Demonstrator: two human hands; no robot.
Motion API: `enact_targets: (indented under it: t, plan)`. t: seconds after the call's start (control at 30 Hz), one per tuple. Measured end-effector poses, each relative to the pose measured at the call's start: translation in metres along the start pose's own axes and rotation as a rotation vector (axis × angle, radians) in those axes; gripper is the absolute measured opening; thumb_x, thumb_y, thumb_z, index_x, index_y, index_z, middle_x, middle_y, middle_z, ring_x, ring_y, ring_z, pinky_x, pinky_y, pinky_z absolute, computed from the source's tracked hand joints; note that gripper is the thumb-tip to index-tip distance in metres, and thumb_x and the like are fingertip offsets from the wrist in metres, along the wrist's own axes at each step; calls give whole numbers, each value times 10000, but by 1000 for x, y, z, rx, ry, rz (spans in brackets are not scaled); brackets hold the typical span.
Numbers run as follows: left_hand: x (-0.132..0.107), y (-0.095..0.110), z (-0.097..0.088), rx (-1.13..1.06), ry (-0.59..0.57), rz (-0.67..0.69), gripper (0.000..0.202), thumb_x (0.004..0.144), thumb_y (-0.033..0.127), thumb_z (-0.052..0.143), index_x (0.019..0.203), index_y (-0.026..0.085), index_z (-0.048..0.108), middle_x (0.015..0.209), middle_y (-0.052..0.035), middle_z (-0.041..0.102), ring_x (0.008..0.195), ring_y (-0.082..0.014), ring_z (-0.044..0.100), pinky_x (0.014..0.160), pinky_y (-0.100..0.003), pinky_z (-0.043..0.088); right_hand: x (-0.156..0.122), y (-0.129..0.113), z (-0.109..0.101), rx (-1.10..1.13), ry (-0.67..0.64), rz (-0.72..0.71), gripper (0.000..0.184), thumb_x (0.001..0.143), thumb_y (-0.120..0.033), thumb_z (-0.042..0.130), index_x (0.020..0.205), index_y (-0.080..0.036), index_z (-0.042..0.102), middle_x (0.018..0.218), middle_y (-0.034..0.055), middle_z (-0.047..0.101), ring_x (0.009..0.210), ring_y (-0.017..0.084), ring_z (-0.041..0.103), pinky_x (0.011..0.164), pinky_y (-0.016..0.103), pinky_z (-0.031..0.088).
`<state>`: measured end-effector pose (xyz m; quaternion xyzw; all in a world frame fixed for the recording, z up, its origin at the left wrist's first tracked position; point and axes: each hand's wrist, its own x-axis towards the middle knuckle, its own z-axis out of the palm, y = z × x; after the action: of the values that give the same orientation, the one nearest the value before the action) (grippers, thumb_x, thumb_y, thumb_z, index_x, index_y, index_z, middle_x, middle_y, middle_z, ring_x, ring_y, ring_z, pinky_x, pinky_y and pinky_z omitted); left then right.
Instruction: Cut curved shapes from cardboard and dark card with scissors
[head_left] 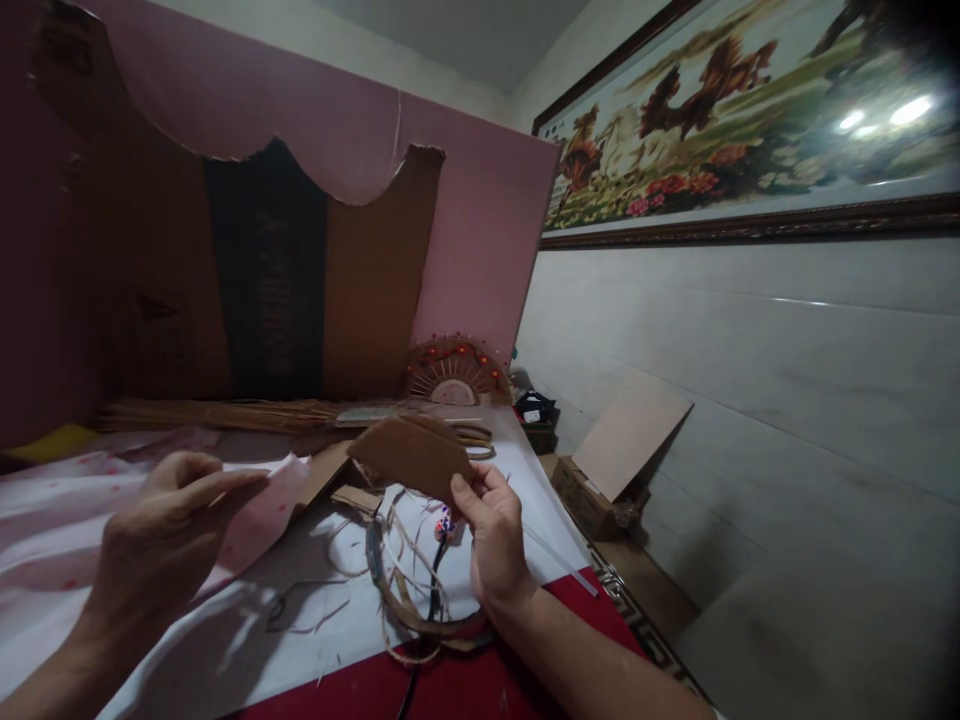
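Observation:
My right hand (495, 530) pinches the lower right corner of a flat brown cardboard piece (411, 452), thumb in front, holding it tilted above the table. My left hand (169, 525) is closed on the edge of a thin pink sheet with red dots (262, 520); whether it is cloth or paper I cannot tell. More of that sheet spreads to the left. Below the cardboard lies a ring of twisted brown strips (386, 590) with loose pale strands inside it. A small patterned item (445, 522) in red, white and blue shows within the ring.
A large cut cardboard panel (375, 300) leans against a pink board (480, 220) at the back. A fan-shaped piece with red beads (457, 370) stands there too. Thin sticks (225, 412) lie along the table's back. A box (589, 500) stands on the floor at right.

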<state>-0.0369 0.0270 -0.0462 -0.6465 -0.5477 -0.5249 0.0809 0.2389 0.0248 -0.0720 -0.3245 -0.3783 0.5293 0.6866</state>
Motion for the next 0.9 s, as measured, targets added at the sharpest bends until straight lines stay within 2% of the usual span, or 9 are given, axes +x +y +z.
enact_targets:
  t: [0.13, 0.2, 0.3, 0.4, 0.5, 0.6, 0.7, 0.77, 0.9]
  plan:
    - [-2, 4, -2, -82, -93, -29, 296, 751, 518, 558, 819, 279, 719, 852, -49, 751, 782, -232, 682, 737, -352, 494, 6, 0, -1, 52, 62, 24, 310, 723, -367, 753, 906, -198, 568, 806, 2, 620, 553, 98, 486, 407, 199, 348]
    - [-2, 1, 0, -43, -123, -79, 320, 741, 524, 544, 829, 266, 711, 837, -66, 764, 749, -251, 692, 696, -366, 495, 6, -1, 0, 49, 74, 44, 315, 704, -359, 756, 901, -192, 574, 785, 0, 613, 542, 93, 481, 408, 197, 353]
    - [-2, -3, 6, 73, -216, -152, 376, 741, 505, 538, 975, 246, 678, 780, -58, 741, 652, -266, 676, 577, -370, 452, 5, -2, 1, 30, 89, 75, 313, 682, -348, 757, 880, -184, 578, 756, -3, 606, 535, 90, 476, 418, 194, 366]
    - [-5, -2, 12, 160, -306, -196, 368, 746, 534, 583, 992, 261, 602, 828, -60, 706, 706, -283, 665, 587, -372, 432, 5, -3, 2, 32, 102, 90, 319, 664, -350, 762, 860, -182, 574, 725, -9, 595, 522, 88, 468, 408, 193, 364]
    - [-11, 5, 17, 214, -396, -96, 266, 753, 522, 594, 854, 278, 562, 908, -91, 649, 816, -311, 615, 650, -397, 421, 6, -3, 2, 42, 111, 102, 339, 653, -360, 766, 869, -182, 574, 736, -3, 606, 520, 93, 471, 392, 194, 357]
    - [-16, 9, 19, 242, -451, 13, 129, 780, 394, 545, 721, 280, 535, 891, -84, 595, 816, -300, 548, 659, -396, 382, 6, -2, 1, 38, 113, 117, 348, 656, -365, 765, 888, -181, 582, 744, -4, 608, 517, 89, 470, 396, 192, 365]
    - [-12, 6, 19, 180, -443, -41, 127, 748, 316, 490, 638, 272, 537, 776, -63, 585, 745, -277, 540, 659, -384, 381, 6, 0, 0, 25, 102, 129, 347, 662, -373, 762, 894, -184, 585, 714, -16, 585, 501, 86, 460, 395, 192, 361]
    - [-7, 2, 16, 119, -394, -143, 148, 736, 370, 481, 645, 265, 532, 678, -47, 582, 658, -260, 548, 617, -367, 394, 5, 1, -1, 18, 97, 137, 349, 664, -377, 761, 897, -187, 584, 699, -20, 578, 490, 87, 454, 391, 193, 356]
    - [2, 1, 6, -3, -170, -390, 252, 744, 490, 490, 796, 250, 544, 694, -22, 608, 643, -231, 570, 577, -323, 417, 4, 0, 0, 8, 79, 147, 355, 688, -383, 750, 926, -187, 572, 697, -13, 595, 506, 97, 482, 411, 189, 350]
